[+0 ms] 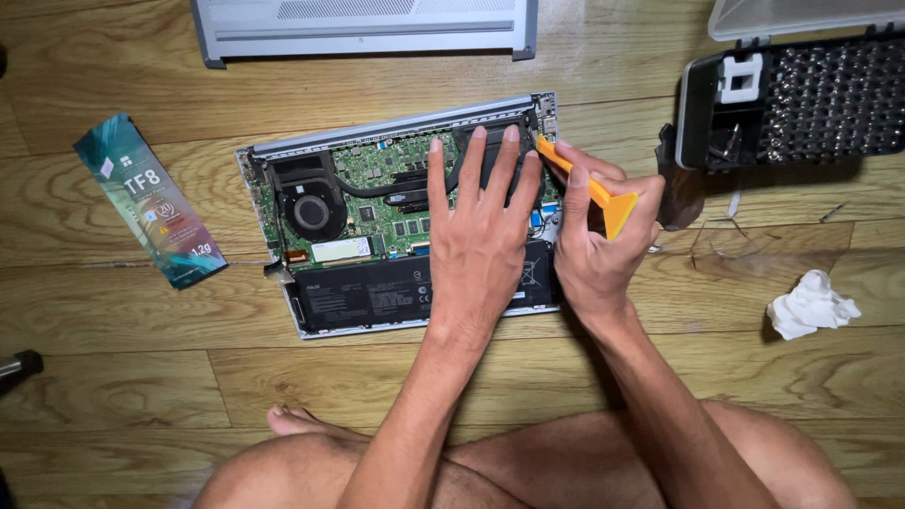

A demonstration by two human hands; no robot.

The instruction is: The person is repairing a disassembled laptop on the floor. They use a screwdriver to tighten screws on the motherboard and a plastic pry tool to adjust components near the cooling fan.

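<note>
An opened laptop [320, 179] lies on the wooden floor with its board, fan [311, 213] and black battery [368, 294] exposed. My left hand [476, 236] lies flat on the right part of the laptop, fingers spread over the black heat-sink area. My right hand [594, 240] grips an orange plastic pry tool [603, 200]; its thin tip sits at the laptop's upper right corner, beside my left fingertips.
The laptop's grey bottom cover [363, 28] lies at the top. A black case of screwdriver bits [801, 99] sits open at upper right. A teal packet [151, 200] lies at left, a crumpled white tissue [809, 303] at right. My bare legs are at the bottom.
</note>
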